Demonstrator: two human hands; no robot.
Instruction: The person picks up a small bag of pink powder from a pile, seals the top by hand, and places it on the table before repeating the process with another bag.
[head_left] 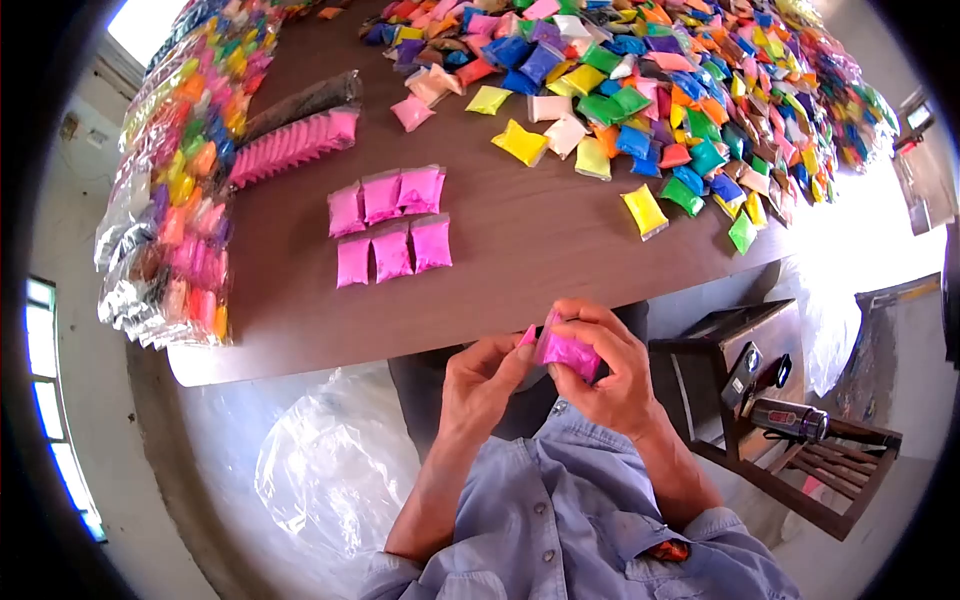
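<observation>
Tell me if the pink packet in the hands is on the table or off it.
Off it. The right hand grips the pink packet, the left hand pinches its corner, both short of the table edge.

Pink packet [570,352] mostly covered by fingers of right hand [605,378], loose packet pile [640,90] cut off along top edge, bagged packets [185,170] clipped upper left, flask [790,420] label unreadable lower right.

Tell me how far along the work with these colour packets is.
Done: a group of pink packets lies flat in two rows on the table, with a tight line of more pink ones behind it. In hand: the left hand and right hand both hold one pink packet just off the near edge. Left: a big mixed-colour pile lies loose across the far side.
</observation>
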